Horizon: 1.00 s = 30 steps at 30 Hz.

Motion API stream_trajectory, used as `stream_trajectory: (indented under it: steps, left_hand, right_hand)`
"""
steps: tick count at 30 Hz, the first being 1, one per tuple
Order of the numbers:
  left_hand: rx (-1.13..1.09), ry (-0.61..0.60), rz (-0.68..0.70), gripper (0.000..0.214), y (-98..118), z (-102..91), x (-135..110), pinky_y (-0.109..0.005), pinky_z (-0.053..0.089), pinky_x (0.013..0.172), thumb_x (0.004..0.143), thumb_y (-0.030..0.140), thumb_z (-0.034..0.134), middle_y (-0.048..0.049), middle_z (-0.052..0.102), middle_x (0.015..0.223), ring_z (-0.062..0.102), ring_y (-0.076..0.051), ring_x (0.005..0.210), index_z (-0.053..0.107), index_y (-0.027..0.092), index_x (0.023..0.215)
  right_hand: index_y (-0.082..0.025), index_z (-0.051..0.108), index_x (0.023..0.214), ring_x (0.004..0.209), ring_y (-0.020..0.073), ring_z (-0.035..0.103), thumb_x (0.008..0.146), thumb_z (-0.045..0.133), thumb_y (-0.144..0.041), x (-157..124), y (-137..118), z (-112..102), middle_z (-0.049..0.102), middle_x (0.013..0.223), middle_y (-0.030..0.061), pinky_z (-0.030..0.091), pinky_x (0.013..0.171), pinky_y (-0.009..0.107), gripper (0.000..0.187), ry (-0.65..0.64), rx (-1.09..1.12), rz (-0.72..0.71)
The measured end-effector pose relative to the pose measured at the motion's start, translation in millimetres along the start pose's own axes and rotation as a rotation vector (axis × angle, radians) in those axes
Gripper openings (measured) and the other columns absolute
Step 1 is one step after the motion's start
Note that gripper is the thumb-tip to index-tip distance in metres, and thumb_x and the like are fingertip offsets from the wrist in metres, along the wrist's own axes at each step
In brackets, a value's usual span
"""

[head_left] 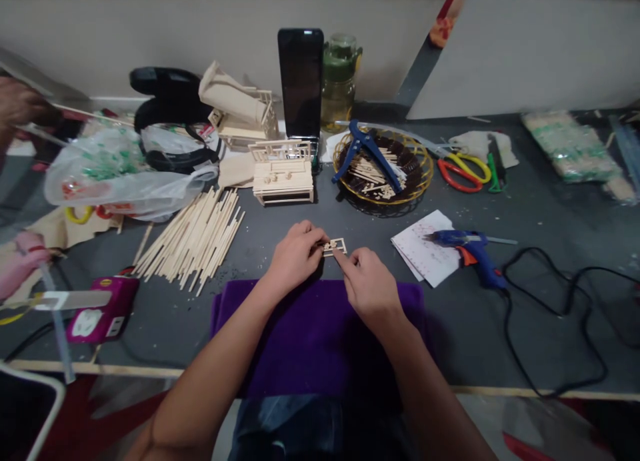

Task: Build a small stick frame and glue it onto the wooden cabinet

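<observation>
A small wooden stick frame (341, 242) with tiny round wooden pieces on it lies just beyond the purple cloth (320, 334). The fingers of my left hand (299, 253) are closed on the frame's left end and partly hide it. My right hand (369, 282) reaches in from the right, index finger stretched out and its tip touching the frame's near side. The right thumb stands apart from that finger; the other right fingers are curled and partly hidden. Farther back stands a miniature stick-built bench (283, 174) with little round pieces on its top.
Loose wooden sticks (193, 238) lie to the left. A basket (425, 174) holds stick offcuts and blue cutters (367, 151). At right, a blue glue gun (470, 248) with a trailing cord rests on paper. A phone (301, 81) stands behind. Another person's hand (23, 108) is at far left.
</observation>
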<state>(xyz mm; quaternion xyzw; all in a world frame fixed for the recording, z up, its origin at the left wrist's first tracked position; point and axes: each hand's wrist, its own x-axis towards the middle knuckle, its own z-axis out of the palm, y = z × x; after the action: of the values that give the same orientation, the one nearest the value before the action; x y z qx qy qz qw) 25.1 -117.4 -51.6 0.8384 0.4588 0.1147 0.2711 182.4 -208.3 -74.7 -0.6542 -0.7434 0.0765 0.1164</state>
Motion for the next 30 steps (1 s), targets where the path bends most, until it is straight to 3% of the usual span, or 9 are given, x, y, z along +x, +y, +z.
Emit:
stream_trajectory:
  steps: [19, 23, 30]
  left_hand:
    - [-0.053, -0.027, 0.031, 0.022, -3, -2.1, 2, -0.034, 0.045, 0.086, 0.086, 0.014, 0.048, -0.0044, 0.058, 0.094, 0.054, -0.020, 0.096, 0.066, 0.021, 0.096]
    - [-0.108, -0.071, 0.096, 0.034, -9, -7.5, 6, -0.031, 0.045, 0.083, 0.086, 0.005, 0.039, -0.0045, 0.058, 0.090, 0.055, -0.018, 0.092, 0.068, 0.019, 0.097]
    - [-0.203, -0.177, 0.188, 0.041, -21, -15.7, 16, -0.027, 0.044, 0.076, 0.079, -0.003, 0.041, -0.0024, 0.055, 0.085, 0.055, -0.013, 0.081, 0.071, 0.017, 0.099]
  right_hand:
    - [-0.022, 0.057, 0.132, 0.077, 0.0192, 0.043, 0.089, 0.046, -0.014, 0, 1, 1, 0.053, 0.091, 0.0088, 0.032, 0.064, 0.031, 0.045, -0.015, -0.017, -0.002]
    - [-0.022, 0.056, 0.133, 0.077, 0.0195, 0.044, 0.089, 0.046, -0.014, 1, 0, -2, 0.053, 0.091, 0.0088, 0.032, 0.063, 0.030, 0.046, -0.037, -0.028, 0.004]
    - [-0.024, 0.057, 0.132, 0.077, 0.0189, 0.044, 0.089, 0.046, -0.015, 1, -2, -6, 0.053, 0.092, 0.0085, 0.030, 0.063, 0.029, 0.045, -0.055, -0.022, 0.033]
